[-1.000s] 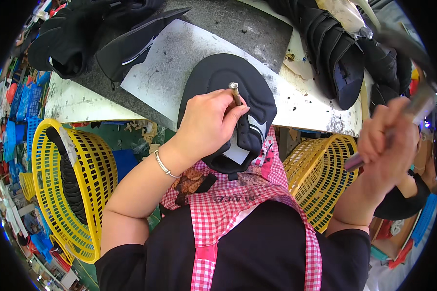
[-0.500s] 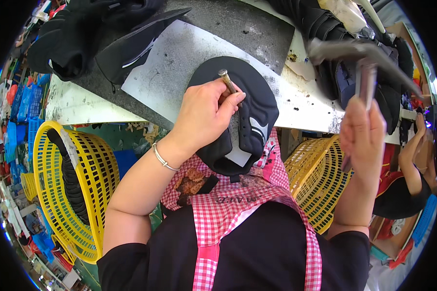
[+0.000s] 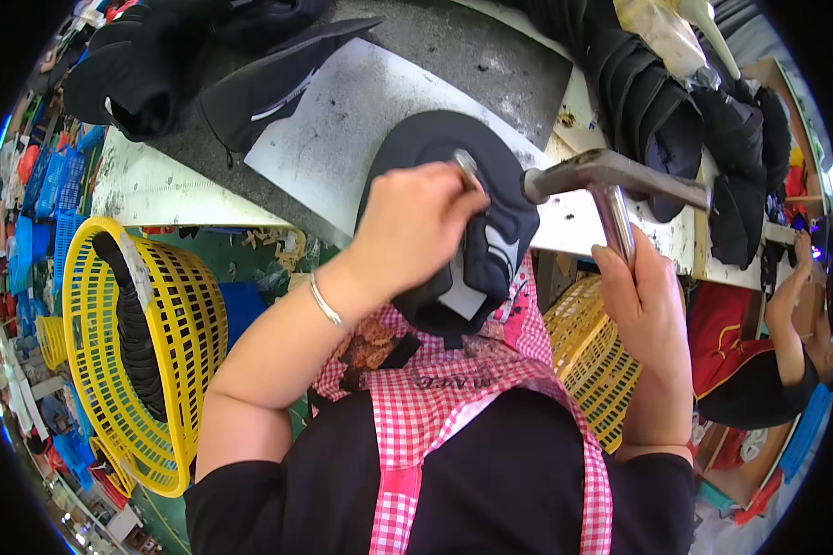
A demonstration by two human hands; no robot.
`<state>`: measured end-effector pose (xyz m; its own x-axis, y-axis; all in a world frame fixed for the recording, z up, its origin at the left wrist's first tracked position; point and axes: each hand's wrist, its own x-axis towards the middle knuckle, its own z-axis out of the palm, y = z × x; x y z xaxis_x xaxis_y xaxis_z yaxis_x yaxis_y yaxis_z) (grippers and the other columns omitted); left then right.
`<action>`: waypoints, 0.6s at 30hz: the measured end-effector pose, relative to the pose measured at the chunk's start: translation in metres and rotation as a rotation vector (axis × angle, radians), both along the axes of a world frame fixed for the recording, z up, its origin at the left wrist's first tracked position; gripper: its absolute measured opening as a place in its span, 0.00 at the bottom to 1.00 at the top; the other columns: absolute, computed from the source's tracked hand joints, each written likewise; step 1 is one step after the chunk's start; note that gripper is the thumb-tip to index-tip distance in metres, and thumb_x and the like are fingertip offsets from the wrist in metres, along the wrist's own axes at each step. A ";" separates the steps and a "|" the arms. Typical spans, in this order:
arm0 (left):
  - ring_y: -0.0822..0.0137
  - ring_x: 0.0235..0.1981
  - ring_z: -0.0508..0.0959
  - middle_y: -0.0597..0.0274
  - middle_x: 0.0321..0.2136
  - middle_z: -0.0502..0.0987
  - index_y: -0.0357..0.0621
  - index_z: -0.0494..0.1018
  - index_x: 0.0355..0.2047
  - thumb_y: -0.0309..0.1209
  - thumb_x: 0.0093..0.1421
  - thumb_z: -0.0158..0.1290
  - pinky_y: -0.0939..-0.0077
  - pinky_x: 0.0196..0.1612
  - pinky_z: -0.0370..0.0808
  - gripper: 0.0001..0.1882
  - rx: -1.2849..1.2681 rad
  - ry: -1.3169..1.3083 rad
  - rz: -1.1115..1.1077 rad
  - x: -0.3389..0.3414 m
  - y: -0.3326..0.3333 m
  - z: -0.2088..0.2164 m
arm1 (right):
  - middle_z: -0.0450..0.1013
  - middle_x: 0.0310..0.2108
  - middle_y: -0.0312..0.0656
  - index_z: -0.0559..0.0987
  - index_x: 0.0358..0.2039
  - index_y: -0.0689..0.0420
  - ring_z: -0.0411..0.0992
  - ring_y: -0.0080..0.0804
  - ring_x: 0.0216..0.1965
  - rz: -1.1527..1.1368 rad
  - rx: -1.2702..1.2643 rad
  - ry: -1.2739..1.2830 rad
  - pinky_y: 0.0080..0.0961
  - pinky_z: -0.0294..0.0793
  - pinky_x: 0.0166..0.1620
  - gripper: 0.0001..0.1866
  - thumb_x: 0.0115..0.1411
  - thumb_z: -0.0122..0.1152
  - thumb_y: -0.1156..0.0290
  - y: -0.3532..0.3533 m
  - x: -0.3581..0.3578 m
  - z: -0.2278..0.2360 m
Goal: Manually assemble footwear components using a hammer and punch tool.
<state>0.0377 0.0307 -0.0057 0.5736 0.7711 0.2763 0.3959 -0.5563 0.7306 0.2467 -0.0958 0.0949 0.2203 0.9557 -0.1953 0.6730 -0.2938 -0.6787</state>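
Observation:
My left hand [image 3: 400, 227] is closed around a short metal punch [image 3: 466, 165], its flattened head showing above the fingers. Below it lies a black shoe upper [image 3: 426, 134] with a row of eyelet holes and pale stripes, partly on the worktable and overhanging its near edge. The punch's lower tip is hidden by my fingers. In my right hand [image 3: 655, 301] is a hammer [image 3: 611, 203], gripped by its metal handle. Its steel head is raised to the right of the punch, apart from it.
A white board [image 3: 310, 134] lies over a grey mat [image 3: 472, 51] on the table. Black uppers pile up at far left [image 3: 130, 69] and far right [image 3: 634, 88]. Yellow baskets stand at left [image 3: 199, 305] and right [image 3: 569, 324] below the table. Another person [image 3: 759, 379] sits at right.
The hammer has swung down and leftward, closer to the punch. My left hand, the punch and the upper have shifted slightly right in view, and the punch is tilted differently.

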 end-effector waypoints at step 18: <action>0.78 0.24 0.76 0.62 0.23 0.79 0.35 0.79 0.32 0.28 0.60 0.58 0.81 0.28 0.71 0.07 -0.506 -0.063 -0.033 -0.049 -0.035 0.009 | 0.60 0.18 0.24 0.71 0.35 0.55 0.58 0.11 0.18 -0.043 0.312 0.367 0.14 0.56 0.19 0.10 0.69 0.53 0.62 0.002 0.003 0.012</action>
<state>-0.0113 -0.0043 0.0030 0.5945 0.7988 -0.0925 0.3306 -0.1379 0.9336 0.2499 -0.0933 0.1068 0.2316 0.9724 0.0274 0.3643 -0.0606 -0.9293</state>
